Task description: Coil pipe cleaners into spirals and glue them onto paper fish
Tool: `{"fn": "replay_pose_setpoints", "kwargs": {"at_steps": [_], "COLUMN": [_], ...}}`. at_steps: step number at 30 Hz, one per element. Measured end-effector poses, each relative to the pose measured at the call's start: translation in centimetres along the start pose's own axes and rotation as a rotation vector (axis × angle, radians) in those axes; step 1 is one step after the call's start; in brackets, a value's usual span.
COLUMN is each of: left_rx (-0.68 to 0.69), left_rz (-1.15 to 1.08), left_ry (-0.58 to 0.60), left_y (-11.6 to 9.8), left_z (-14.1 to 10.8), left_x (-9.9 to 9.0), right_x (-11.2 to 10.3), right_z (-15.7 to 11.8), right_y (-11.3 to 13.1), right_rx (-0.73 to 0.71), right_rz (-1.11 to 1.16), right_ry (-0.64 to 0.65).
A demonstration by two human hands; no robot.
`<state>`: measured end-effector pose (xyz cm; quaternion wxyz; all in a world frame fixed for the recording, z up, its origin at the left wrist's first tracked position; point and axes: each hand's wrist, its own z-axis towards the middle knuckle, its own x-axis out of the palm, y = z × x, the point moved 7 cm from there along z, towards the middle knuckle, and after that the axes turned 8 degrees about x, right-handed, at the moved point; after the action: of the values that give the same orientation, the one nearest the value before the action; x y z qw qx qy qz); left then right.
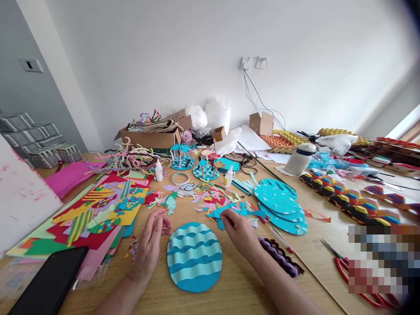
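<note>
A round blue card disc (194, 283) lies on the table between my hands, with wavy light-blue paper strips (197, 253) across it in rows. My left hand (147, 247) is just left of the disc, fingers loosely bent and apart, with nothing visible in it. On the other side, my right hand (242, 234) is closed, its fingertips pressed together above blue paper scraps (226, 212). Whatever those fingertips hold, if anything, is hidden. Beside my right wrist lie brown and purple twisted pipe cleaners (280, 258).
Paper fish (98, 225) lie on coloured sheets at left, near a black phone (49, 280). Blue discs (278, 199) are stacked at right, with red-handled scissors (344, 271) farther right. Glue bottles (159, 170), tape (180, 178) and finished wavy models (205, 170) stand behind.
</note>
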<state>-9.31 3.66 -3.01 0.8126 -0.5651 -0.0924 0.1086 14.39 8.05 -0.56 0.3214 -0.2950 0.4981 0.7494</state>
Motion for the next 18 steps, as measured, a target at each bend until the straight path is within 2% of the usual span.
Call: {"fn": "replay_pose_setpoints", "kwargs": {"at_steps": [6,11,14,18], "left_rx": [0.023,0.1,0.177,0.266], "left_rz": [0.037,0.11,0.17,0.219], "left_ry": [0.004,0.08,0.113,0.154], "left_y": [-0.3,-0.7,-1.2,-2.8], "left_z": [0.1,0.1,0.0,-0.1], "left_x": [0.0,0.6,0.8,1.3], "right_x": [0.3,0.8,1.1,0.8], "right_z": [-0.4,-1.0,-1.8,-4.1], "right_y": [0.5,1.3,2.7,6.1], "right_rx": [-0.036,-0.086,-0.158,-0.325], "right_rz": [-0.012,-0.071,-0.122,-0.182], "right_ry": [0.003,-0.01,0.006,0.061]}}
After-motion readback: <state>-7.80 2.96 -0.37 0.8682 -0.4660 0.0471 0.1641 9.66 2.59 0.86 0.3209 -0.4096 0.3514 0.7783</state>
